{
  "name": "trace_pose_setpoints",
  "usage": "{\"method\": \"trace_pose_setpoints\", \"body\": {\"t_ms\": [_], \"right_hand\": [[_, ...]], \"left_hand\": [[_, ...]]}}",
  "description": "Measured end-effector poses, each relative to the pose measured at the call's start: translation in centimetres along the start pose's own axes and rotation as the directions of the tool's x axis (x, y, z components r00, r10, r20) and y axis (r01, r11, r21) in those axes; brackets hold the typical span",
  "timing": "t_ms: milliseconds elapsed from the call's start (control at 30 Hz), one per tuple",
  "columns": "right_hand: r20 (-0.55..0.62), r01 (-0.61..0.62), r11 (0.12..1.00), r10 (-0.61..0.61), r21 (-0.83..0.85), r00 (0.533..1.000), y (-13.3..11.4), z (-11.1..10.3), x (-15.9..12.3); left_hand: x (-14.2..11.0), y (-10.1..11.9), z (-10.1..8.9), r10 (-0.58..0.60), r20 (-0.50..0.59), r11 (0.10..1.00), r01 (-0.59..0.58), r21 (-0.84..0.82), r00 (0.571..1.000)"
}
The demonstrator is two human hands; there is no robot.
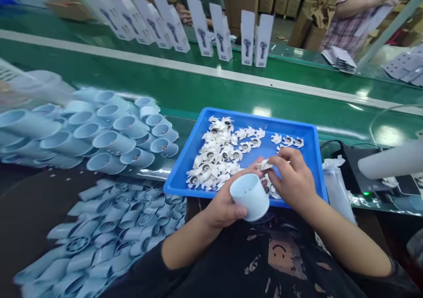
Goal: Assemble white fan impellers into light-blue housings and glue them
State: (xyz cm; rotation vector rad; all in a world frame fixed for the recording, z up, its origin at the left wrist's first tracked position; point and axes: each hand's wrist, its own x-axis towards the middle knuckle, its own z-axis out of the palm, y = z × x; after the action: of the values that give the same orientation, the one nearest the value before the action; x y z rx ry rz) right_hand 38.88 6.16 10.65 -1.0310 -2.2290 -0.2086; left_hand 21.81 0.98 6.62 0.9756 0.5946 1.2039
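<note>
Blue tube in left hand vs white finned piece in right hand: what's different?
The pale blue tube is larger than the white finned piece. The tube is a smooth hollow cylinder; the piece is jagged. The left hand cups the tube, the right hand pinches the piece. Both look like moulded plastic.

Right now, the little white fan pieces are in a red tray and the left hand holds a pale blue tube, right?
No, the tray is blue, not red; the head view shows it. The little white fan pieces are in it, and the left hand holds the pale blue tube.
</note>
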Motion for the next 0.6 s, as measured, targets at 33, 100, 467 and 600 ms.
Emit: {"method": "trace_pose_setpoints", "body": {"t_ms": [33, 100, 467, 600], "right_hand": [[-0.029, 0.037, 0.999, -0.038, -0.039, 0.999, 0.2, -0.1, -0.6], [-0.024, 0.121, 0.991, -0.122, -0.063, 0.992, 0.7, -0.6, -1.5], [0.237, 0.045, 0.990, -0.077, 0.135, 0.969, 0.7, -2.2, -3.2], [0.283, 0.171, 0.983, -0.183, 0.068, 0.942, 0.5, -2.0, -3.0]], "left_hand": [[0.2, -0.4, 0.3, -0.049, -0.019, 0.996, 0.048, -0.074, 0.999], [0.3, -0.8, 0.5, -0.135, -0.003, 0.978, 0.133, -0.164, 0.991], [0.1, -0.2, 1.3, -0.143, -0.055, 0.989, 0.139, -0.058, 0.988], [-0.2, 0.2, 1.2, -0.137, 0.024, 0.991, 0.137, 0.004, 0.990]]}}
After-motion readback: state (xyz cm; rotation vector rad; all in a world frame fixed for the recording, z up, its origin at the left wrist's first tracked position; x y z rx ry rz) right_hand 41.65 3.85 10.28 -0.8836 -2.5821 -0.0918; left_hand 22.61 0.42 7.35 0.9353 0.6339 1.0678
